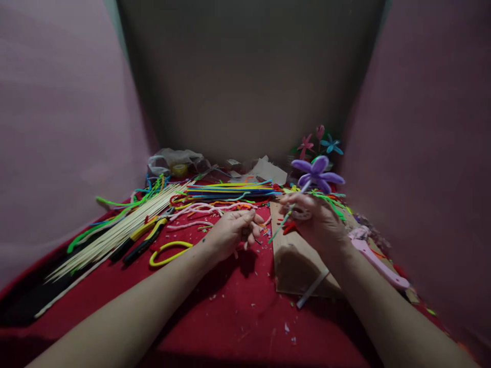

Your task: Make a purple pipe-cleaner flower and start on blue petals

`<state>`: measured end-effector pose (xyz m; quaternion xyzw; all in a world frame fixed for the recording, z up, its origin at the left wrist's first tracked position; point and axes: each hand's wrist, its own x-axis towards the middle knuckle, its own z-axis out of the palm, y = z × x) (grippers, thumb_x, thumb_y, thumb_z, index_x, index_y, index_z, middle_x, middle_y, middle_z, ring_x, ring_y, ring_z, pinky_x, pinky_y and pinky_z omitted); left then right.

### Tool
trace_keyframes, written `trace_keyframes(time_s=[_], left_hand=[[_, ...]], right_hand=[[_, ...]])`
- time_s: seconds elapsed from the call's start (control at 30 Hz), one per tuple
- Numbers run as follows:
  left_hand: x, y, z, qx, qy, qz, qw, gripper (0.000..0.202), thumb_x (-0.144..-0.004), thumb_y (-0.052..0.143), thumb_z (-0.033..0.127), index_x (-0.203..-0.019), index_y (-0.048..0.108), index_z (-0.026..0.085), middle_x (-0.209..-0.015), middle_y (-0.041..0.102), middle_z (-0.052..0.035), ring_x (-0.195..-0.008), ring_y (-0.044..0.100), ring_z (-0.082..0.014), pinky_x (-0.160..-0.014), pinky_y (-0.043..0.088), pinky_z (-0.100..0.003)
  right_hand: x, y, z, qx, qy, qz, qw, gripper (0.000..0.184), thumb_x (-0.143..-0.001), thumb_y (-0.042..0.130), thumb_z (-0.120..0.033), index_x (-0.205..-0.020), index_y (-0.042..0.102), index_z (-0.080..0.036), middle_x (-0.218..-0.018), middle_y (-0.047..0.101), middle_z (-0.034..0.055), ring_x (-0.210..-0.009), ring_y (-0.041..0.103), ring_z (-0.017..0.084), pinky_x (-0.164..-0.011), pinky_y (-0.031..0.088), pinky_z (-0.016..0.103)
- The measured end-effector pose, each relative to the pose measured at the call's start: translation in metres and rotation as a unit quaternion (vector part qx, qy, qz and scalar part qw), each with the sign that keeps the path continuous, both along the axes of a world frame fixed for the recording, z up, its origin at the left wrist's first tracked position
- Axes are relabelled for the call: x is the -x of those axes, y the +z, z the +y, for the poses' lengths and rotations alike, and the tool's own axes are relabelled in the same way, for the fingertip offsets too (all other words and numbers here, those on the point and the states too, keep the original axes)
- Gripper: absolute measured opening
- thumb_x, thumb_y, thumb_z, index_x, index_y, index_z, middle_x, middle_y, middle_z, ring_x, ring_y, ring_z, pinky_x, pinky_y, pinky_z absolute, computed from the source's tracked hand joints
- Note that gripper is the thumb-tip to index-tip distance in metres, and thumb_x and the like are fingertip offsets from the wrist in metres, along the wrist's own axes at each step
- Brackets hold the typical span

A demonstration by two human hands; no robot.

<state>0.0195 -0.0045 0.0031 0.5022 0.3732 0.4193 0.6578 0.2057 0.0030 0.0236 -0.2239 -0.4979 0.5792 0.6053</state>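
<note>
My right hand [320, 220] is closed round the stem of a purple pipe-cleaner flower [316, 176], which it holds upright above a brown cardboard box [299, 260]. A light green stem end [282, 228] slants down to the left from the fingers. By the palm shows a whitish ring [299, 211], partly hidden by the fingers. My left hand [240, 230] hovers over the red cloth just left of the box, its fingers curled together. What lies between those fingers, if anything, is too small to make out.
At the left lie bamboo sticks [126, 225], pliers [148, 237] and a yellow loop handle [171, 254]. Several pipe cleaners [230, 190] spread behind my hands. Finished flowers [332, 144] stand at the back right. On the right is a pink glue gun [379, 263]. Scraps dot the red cloth [230, 327].
</note>
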Motion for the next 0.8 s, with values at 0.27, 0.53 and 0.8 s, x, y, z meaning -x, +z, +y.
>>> trace_keyframes(time_s=[0.27,0.53,0.8], left_hand=[[0.001,-0.009,0.003,-0.015,0.009,0.091,0.996,0.019,-0.079,0.057,0.032,-0.078,0.06,0.013,-0.055,0.056,0.0027,-0.037,0.045,-0.0031,-0.032,0.03,-0.013],[-0.011,0.0,-0.007,-0.01,0.029,0.126,0.992,0.014,-0.077,0.059,0.027,-0.077,0.056,0.014,-0.053,0.056,0.0034,-0.035,0.043,-0.0027,-0.032,0.029,-0.012],[-0.021,-0.006,-0.012,-0.032,0.007,0.148,0.988,0.019,-0.076,0.058,0.031,-0.071,0.053,0.014,-0.054,0.056,0.0028,-0.037,0.044,-0.0033,-0.033,0.03,-0.013]], right_hand=[[-0.022,0.012,0.011,-0.026,-0.032,0.035,0.999,0.011,-0.071,0.059,-0.024,-0.068,0.069,-0.021,-0.07,0.066,-0.0001,-0.063,0.059,0.013,-0.058,0.048,0.027],[-0.024,0.016,0.007,-0.029,-0.062,0.0,0.998,0.014,-0.072,0.055,-0.028,-0.067,0.068,-0.024,-0.076,0.065,0.0003,-0.065,0.058,0.015,-0.06,0.046,0.031],[-0.022,0.012,0.008,-0.045,-0.083,-0.046,0.994,0.015,-0.071,0.059,-0.032,-0.067,0.068,-0.021,-0.072,0.063,0.0029,-0.063,0.055,0.016,-0.054,0.042,0.028]])
